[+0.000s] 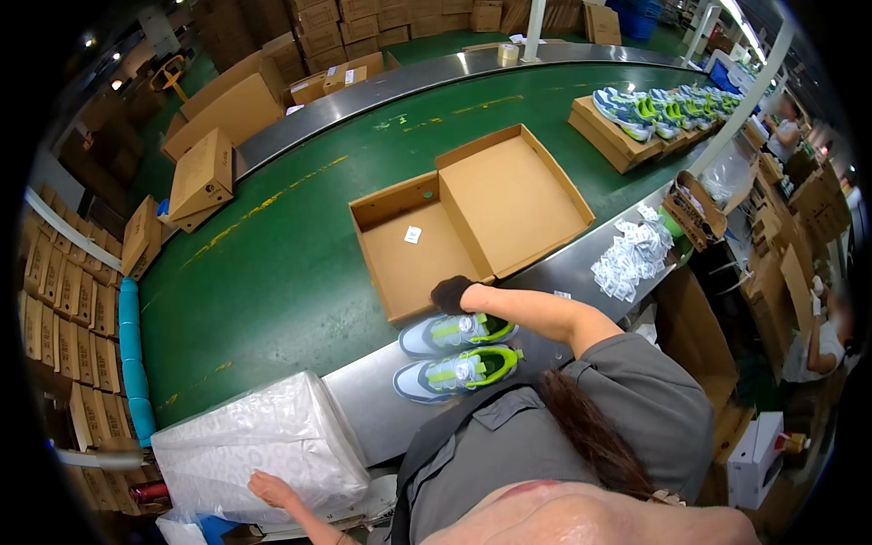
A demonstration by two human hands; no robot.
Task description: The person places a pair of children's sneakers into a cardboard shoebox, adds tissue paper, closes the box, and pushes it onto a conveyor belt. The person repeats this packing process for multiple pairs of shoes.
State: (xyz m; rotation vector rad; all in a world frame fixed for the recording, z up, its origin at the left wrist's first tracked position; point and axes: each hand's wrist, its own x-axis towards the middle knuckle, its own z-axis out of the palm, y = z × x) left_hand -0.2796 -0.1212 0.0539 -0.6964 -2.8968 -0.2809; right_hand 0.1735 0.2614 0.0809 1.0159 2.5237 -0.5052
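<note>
My right hand [451, 295], in a dark glove, is closed over the near wall of an open brown shoebox [388, 263]. The lid [518, 200] is folded back to the right, and a small white packet [412, 235] lies on the box floor. Just below that hand, two light-blue and lime-green sneakers rest on the metal ledge, one sneaker [436, 336] beside the other sneaker [436, 377], toes to the left. My bare left hand [275, 490] lies with fingers extended on a stack of thin white wrapping paper [263, 436] at lower left.
A green conveyor belt [272, 272] runs past the metal ledge [363, 386]. Small white packets [631, 259] are heaped at right. Sneakers [627, 113] stand on boxes along the far right. Closed shoeboxes [202, 177] sit at the belt's left edge. Two people work at far right.
</note>
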